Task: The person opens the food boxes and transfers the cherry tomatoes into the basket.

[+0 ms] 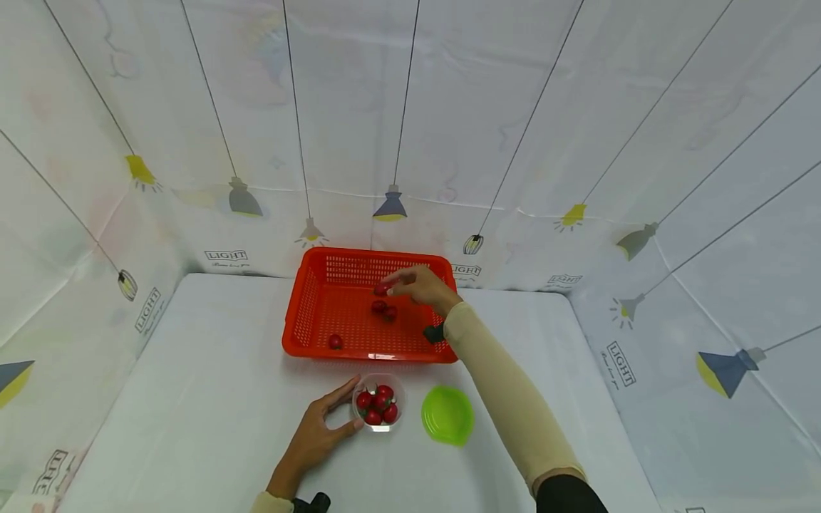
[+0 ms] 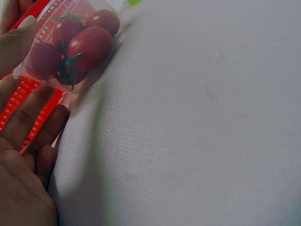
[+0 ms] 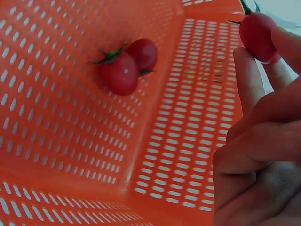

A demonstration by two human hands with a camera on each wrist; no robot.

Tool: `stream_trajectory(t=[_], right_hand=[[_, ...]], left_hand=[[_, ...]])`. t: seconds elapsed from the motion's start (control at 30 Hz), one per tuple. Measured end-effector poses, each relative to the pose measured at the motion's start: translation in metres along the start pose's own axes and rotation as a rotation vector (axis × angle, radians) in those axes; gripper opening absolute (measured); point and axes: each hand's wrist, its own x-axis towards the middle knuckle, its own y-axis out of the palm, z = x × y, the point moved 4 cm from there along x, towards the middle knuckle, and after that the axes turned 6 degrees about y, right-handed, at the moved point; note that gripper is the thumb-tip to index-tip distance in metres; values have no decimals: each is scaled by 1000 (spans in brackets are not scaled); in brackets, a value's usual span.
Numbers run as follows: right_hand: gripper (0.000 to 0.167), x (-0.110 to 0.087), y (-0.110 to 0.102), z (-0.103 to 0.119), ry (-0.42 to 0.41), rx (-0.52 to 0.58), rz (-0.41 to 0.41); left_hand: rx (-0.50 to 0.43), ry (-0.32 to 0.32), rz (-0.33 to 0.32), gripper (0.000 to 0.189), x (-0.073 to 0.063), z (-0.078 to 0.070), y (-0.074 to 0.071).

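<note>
My right hand (image 1: 423,286) is over the right part of a red perforated basket (image 1: 296,313), pinching a cherry tomato (image 3: 257,36) between thumb and fingertips. Green sepals show at its top. Below that hand, two cherry tomatoes (image 3: 119,74) lie together on the basket floor, and another tomato (image 1: 336,342) is near the front wall. In front of the basket, my left hand (image 1: 323,427) holds a small clear plastic cup (image 1: 399,393) from the left, thumb and fingers against its side. Several cherry tomatoes (image 2: 89,48), some with green stems, fill the cup.
A bright green lid-like dish (image 1: 447,415) with a small tab lies right of the cup. The white-covered table (image 1: 212,385) meets walls of white printed sheeting (image 1: 359,107) at the back and sides. The basket stands close to the back wall.
</note>
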Motion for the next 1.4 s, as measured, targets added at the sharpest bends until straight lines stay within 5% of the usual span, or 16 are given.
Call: stream_trajectory(t=[0.63,1.4], right_hand=[[27,35,16,-28,121,-108,48],[28,38,28,-38,68,-196,75]], left_hand=[[-15,-9,5,72,-1,0,0],[-12,-7,6,72,0,-1,0]])
